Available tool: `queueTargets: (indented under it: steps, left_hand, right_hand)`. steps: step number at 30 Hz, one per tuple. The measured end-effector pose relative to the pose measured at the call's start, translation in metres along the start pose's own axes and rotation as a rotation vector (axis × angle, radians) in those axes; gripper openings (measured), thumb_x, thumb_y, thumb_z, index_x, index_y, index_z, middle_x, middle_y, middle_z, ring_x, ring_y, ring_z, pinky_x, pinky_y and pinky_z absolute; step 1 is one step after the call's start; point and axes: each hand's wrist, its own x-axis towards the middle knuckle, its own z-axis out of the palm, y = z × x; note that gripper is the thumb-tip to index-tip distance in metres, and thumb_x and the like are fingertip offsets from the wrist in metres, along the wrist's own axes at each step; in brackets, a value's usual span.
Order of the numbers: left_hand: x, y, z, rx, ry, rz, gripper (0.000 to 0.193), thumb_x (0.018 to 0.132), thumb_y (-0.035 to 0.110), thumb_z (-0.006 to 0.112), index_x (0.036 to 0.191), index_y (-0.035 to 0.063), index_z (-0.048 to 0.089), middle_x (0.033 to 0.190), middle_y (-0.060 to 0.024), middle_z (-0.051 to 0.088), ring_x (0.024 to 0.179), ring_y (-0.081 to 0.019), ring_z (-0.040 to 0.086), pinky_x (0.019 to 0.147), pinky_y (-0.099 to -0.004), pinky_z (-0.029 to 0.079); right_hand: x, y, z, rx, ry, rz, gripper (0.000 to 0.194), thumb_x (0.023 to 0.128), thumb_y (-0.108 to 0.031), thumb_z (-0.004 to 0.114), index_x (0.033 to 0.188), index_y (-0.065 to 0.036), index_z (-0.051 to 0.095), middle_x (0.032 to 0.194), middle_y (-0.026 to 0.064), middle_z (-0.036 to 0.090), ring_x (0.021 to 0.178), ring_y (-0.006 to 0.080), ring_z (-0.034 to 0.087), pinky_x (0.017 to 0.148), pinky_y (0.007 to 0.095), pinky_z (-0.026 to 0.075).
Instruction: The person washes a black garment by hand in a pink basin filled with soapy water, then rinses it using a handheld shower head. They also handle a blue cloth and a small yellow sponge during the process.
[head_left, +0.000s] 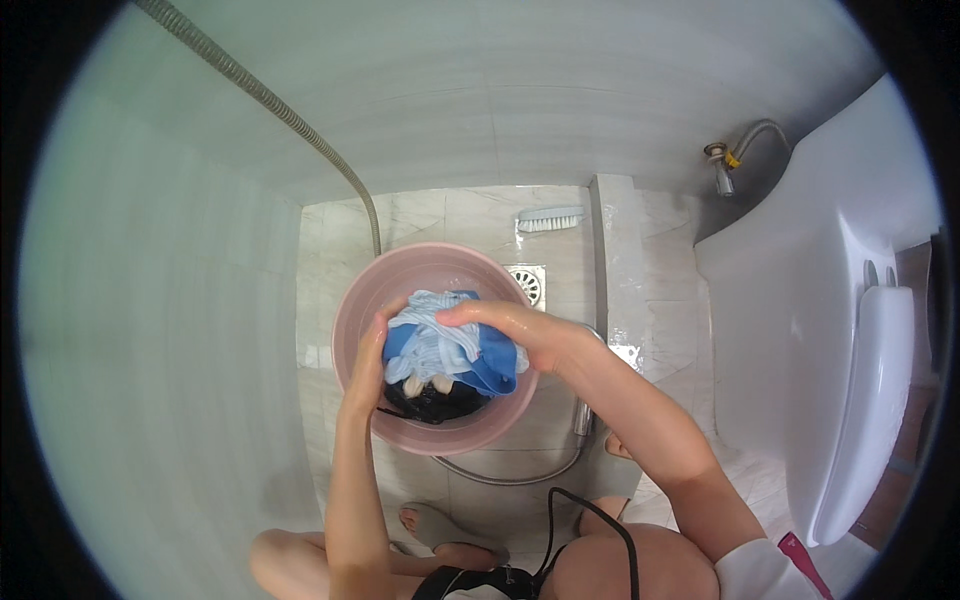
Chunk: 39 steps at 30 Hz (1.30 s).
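Observation:
Between my two hands is a bunched wet garment in light blue (431, 352) and darker blue (496, 360). My left hand (369, 360) presses on its left side, the fingertips near its top. From the right, my right hand (510, 326) grips it, thumb laid across the light blue ribbed cloth. The bundle is over a round pink plastic basin (360, 300). Below it in the basin lies black cloth (435, 405) with pale beige pieces (414, 386) at its edge. The bundle hides much of the basin's inside.
A scrub brush (551, 218) lies bristles down near a floor drain (526, 286). A shower head (583, 416) and its metal hose (510, 481) rest beside the basin. A low tiled curb (622, 262) separates the basin from a white toilet (780, 315). Black cable (630, 536) hangs before me.

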Motion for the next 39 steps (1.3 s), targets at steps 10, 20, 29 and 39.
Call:
queueTargets:
  steps: [10,20,29,39]
  left_hand:
    - [0.004,-0.049,0.091,-0.277,0.439,0.072,0.048,0.106,0.03,0.039,0.138,-0.0055,0.044,0.132,-0.0153,0.054,0.124,-0.027,0.051,0.106,-0.0377,0.037]
    - [-0.018,-0.001,0.038,-0.117,0.053,-0.035,0.063,0.097,0.041,0.055,0.145,0.004,0.037,0.111,-0.0133,0.069,0.106,-0.0232,0.061,0.099,-0.0363,0.043]
    - [-0.026,-0.034,0.089,-1.339,0.034,-0.118,0.046,0.089,0.046,0.066,0.122,0.0146,0.055,0.105,-0.0021,0.052,0.097,-0.0144,0.053,0.087,-0.0318,0.049]
    - [0.012,0.052,0.06,-0.75,-0.062,-0.321,0.019,0.089,0.027,0.071,0.091,0.0108,0.062,0.082,-0.0051,0.061,0.08,-0.0202,0.064,0.071,-0.0406,0.056]
  right_hand:
    - [0.034,0.059,-0.013,0.104,0.252,-0.028,0.1,0.079,-0.062,0.073,0.148,-0.002,0.032,0.145,0.0142,0.045,0.133,0.0226,0.045,0.104,0.0392,0.043]
    - [0.036,0.09,-0.025,0.284,-0.114,0.071,0.048,0.082,-0.02,0.079,0.122,-0.004,0.057,0.107,0.0065,0.066,0.095,0.0148,0.067,0.083,0.0288,0.055]
    - [0.004,0.04,0.062,1.452,-0.44,0.322,0.049,0.089,-0.031,0.066,0.132,-0.013,0.052,0.095,0.0066,0.054,0.077,0.014,0.053,0.058,0.0239,0.048]
    - [0.007,0.026,0.028,0.568,-0.36,0.296,0.032,0.084,-0.029,0.078,0.102,-0.008,0.06,0.083,0.0026,0.059,0.061,0.0095,0.051,0.042,0.021,0.034]
